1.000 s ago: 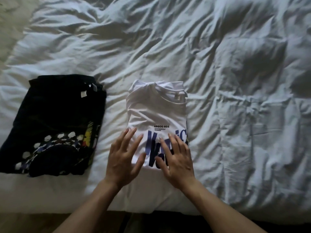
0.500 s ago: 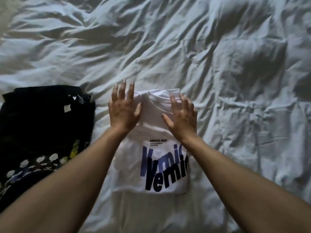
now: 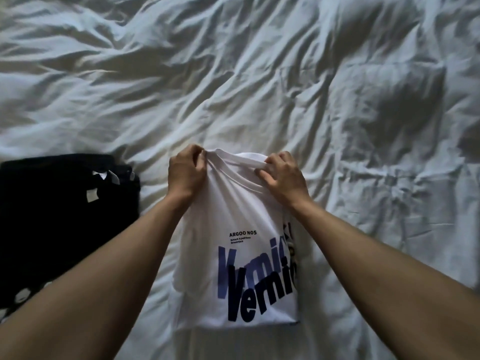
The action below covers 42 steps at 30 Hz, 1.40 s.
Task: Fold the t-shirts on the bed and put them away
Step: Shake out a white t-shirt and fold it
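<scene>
A white t-shirt (image 3: pixel 233 216) with blue and black lettering lies folded lengthwise on the bed in front of me. My left hand (image 3: pixel 185 172) pinches its top left corner by the collar. My right hand (image 3: pixel 283 175) grips the top right corner, fingers curled over the cloth. The collar end is lifted off the sheet and bunched between the two hands. A folded black t-shirt (image 3: pixel 59 216) with white dots and small white labels lies at the left, apart from both hands.
A rumpled white duvet (image 3: pixel 285 74) covers the whole bed, with deep creases and shadowed hollows at the right. My forearms cross the lower part of the view on either side of the white shirt.
My hands slid from the shirt's lower part up to its collar end, then curled from flat to gripping the top corners and lifted that edge. The view shifted closer.
</scene>
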Each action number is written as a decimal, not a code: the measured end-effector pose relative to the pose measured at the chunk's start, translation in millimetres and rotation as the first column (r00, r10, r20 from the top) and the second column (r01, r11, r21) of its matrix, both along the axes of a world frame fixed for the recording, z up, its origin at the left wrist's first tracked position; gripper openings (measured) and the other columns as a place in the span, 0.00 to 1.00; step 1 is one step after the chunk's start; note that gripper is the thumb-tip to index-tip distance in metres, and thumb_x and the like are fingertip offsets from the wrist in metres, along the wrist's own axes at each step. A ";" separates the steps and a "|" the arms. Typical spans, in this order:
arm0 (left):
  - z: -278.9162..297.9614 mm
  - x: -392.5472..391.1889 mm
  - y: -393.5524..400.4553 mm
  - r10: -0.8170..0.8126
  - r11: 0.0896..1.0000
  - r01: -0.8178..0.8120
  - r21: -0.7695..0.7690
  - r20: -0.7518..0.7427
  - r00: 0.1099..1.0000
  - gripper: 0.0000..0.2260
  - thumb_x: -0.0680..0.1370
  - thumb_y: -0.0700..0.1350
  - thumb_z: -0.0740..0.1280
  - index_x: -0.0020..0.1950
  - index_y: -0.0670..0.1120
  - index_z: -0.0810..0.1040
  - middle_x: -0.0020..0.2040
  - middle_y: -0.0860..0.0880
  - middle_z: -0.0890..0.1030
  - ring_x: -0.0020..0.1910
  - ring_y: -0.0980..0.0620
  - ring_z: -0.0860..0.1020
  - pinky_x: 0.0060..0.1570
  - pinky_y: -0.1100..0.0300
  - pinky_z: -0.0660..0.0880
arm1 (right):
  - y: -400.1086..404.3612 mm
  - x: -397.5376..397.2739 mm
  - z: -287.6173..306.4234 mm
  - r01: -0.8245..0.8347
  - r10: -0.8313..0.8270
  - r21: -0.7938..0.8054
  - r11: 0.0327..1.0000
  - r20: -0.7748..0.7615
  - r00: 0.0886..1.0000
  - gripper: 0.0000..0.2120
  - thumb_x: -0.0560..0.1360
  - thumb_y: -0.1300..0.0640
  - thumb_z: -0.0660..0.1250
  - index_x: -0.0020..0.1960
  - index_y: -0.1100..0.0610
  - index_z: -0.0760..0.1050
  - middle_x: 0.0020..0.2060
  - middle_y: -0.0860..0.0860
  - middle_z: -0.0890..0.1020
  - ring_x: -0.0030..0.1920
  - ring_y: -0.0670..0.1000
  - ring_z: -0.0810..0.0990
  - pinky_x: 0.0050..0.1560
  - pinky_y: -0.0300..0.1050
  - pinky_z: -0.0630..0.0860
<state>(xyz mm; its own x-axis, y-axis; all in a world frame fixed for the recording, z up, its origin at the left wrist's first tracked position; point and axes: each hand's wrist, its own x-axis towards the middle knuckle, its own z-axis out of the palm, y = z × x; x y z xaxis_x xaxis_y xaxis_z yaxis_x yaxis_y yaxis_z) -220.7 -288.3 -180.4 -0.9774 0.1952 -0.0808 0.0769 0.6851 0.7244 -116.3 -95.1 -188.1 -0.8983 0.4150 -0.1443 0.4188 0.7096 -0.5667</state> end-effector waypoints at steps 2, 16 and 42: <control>-8.8 0.7 2.3 0.004 0.994 -0.002 -0.114 0.021 1.000 0.09 0.81 0.44 0.63 0.53 0.42 0.80 0.53 0.40 0.80 0.54 0.40 0.77 0.52 0.54 0.70 | -8.2 9.4 -0.3 0.088 -0.089 -0.063 0.994 -0.027 0.996 0.28 0.75 0.37 0.62 0.66 0.55 0.72 0.63 0.57 0.72 0.64 0.59 0.72 0.61 0.52 0.70; -13.2 36.6 -12.4 0.169 0.984 -0.179 -0.009 0.389 0.906 0.35 0.63 0.75 0.66 0.57 0.49 0.74 0.55 0.45 0.82 0.53 0.43 0.80 0.55 0.49 0.77 | -33.1 62.6 -14.7 0.375 -0.333 -0.342 0.862 0.177 0.926 0.33 0.72 0.41 0.72 0.69 0.54 0.65 0.61 0.55 0.79 0.58 0.58 0.79 0.57 0.54 0.76; -6.2 76.8 -62.0 -0.117 0.957 -0.155 0.246 0.814 0.568 0.30 0.67 0.70 0.71 0.62 0.54 0.81 0.58 0.55 0.82 0.60 0.54 0.78 0.64 0.51 0.70 | -2.2 89.5 -12.2 0.398 0.014 -0.865 0.306 0.423 0.906 0.30 0.68 0.48 0.78 0.64 0.59 0.75 0.55 0.59 0.84 0.58 0.61 0.81 0.65 0.59 0.75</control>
